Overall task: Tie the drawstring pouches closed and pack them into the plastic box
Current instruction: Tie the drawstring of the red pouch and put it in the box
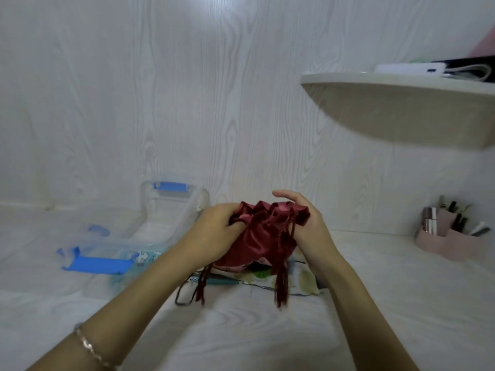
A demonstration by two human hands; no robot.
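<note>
Dark red pouch (258, 238) centre frame, lifted above bench (267, 341). Left hand (214, 230) grip clamped on its gathered mouth, right hand (308, 223) grip curled round opposite edge. Clear plastic box (163, 218) left of centre.

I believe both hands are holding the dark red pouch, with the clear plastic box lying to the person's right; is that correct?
Not quite. The head view shows the clear plastic box to the person's left, not right. The rest holds: the left hand and the right hand both hold the dark red pouch.
</note>
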